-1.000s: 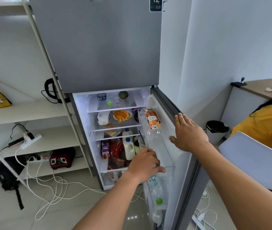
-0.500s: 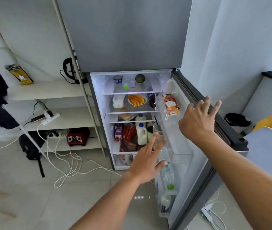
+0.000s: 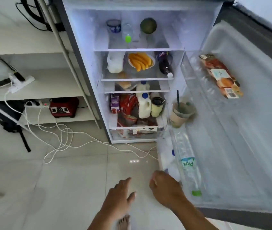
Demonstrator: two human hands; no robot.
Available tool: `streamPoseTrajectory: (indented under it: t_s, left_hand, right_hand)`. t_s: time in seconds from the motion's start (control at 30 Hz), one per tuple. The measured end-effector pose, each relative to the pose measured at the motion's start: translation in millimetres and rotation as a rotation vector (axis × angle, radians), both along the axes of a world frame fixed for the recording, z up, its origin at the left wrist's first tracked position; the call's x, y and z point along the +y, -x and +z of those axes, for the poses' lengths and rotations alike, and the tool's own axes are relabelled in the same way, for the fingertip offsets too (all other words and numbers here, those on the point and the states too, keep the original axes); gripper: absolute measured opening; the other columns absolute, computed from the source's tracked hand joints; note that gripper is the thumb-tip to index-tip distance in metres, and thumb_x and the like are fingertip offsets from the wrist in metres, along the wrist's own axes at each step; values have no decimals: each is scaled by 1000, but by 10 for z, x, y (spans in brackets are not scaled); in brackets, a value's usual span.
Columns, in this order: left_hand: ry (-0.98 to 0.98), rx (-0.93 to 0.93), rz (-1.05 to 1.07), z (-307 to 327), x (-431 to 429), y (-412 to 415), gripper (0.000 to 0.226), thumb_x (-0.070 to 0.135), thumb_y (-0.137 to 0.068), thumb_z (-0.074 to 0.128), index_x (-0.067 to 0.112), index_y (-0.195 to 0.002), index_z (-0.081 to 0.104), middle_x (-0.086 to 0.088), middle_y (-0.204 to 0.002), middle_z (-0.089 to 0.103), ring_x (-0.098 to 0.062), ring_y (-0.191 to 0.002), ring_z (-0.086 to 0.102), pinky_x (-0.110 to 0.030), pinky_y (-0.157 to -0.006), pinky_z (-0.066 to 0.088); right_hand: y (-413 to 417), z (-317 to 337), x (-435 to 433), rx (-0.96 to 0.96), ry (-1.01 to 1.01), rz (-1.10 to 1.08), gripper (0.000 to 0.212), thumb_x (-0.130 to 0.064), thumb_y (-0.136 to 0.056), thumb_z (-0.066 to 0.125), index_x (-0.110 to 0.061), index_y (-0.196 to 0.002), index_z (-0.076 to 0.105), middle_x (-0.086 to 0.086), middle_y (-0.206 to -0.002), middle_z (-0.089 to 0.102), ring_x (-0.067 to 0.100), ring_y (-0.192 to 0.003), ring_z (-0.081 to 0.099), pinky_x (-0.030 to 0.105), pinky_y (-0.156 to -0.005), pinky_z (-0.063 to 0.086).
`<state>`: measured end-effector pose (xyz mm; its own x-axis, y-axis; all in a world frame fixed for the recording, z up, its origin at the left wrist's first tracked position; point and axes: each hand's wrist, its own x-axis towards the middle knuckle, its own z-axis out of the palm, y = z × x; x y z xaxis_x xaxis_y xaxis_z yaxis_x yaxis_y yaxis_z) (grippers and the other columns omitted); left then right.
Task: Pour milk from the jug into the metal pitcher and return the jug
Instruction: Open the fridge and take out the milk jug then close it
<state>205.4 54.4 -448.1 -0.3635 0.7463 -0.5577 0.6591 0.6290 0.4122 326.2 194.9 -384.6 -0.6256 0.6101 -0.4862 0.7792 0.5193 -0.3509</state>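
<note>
The fridge [image 3: 82, 63] stands open in front of me. A white milk jug [image 3: 144, 107] with a blue cap sits on its lower shelf, and a second one [image 3: 142, 87] stands behind it. Another white jug with a blue cap [image 3: 168, 156] rests in the bottom door rack. My left hand [image 3: 120, 198] hangs open above the floor tiles, holding nothing. My right hand [image 3: 167, 188] is beside the bottom door rack with its fingers curled, and I cannot see whether it grips anything. No metal pitcher is in view.
The open door [image 3: 248, 130] holds an iced drink cup [image 3: 181, 112], a water bottle [image 3: 188, 163] and a snack packet [image 3: 221, 77]. White cables [image 3: 62, 136] trail across the floor. A shelf unit [image 3: 52, 87] with a red appliance [image 3: 63, 107] stands on the left.
The view has tilted down and closer to the fridge. Both hands have dropped from the door and shelves to floor level near the bottom door rack.
</note>
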Motion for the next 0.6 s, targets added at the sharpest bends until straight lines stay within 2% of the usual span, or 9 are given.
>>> streamPoseTrajectory:
  t_s: [0.17, 0.3, 0.43, 0.53, 0.6]
  left_hand:
    - [45, -161, 34, -838, 329, 276, 62, 49, -101, 37, 27, -155, 18, 2, -155, 36, -17, -138, 43, -32, -111, 33]
    - [7, -274, 76, -1364, 801, 394, 57, 49, -101, 40, 30, -153, 25, 6, -150, 45, -13, -134, 47, -27, -109, 35]
    - [-87, -353, 77, -1643, 1384, 424, 51, 45, -100, 46, 31, -148, 35, 8, -143, 53, -9, -129, 52, -23, -104, 38]
    - [-150, -426, 25, -1721, 1765, 325, 45, 39, -100, 51, 31, -143, 43, 7, -141, 54, -12, -125, 55, -22, -102, 40]
    - [-171, -457, -10, -1722, 1960, 231, 41, 36, -100, 52, 31, -141, 46, 8, -143, 52, -13, -127, 54, -20, -101, 38]
  right_hand:
    - [87, -956, 302, -115, 63, -258, 40, -35, -98, 43, -20, -134, 41, 4, -135, 45, 21, -127, 45, 34, -100, 41]
    - [290, -1467, 566, -3, -18, -511, 48, -29, -95, 52, -16, -139, 36, 6, -141, 39, 22, -130, 39, 36, -102, 44]
    - [491, -1673, 853, 57, -202, -752, 61, -28, -94, 55, -10, -146, 28, 13, -149, 37, 30, -136, 38, 42, -107, 42]
    - [549, -1648, 1034, -43, -155, -883, 68, -33, -99, 45, -2, -151, 14, 17, -156, 28, 33, -142, 30, 44, -115, 29]
    - [570, -1563, 1121, -44, -40, -935, 62, -31, -101, 41, 2, -149, 19, 20, -154, 30, 35, -141, 30, 41, -115, 26]
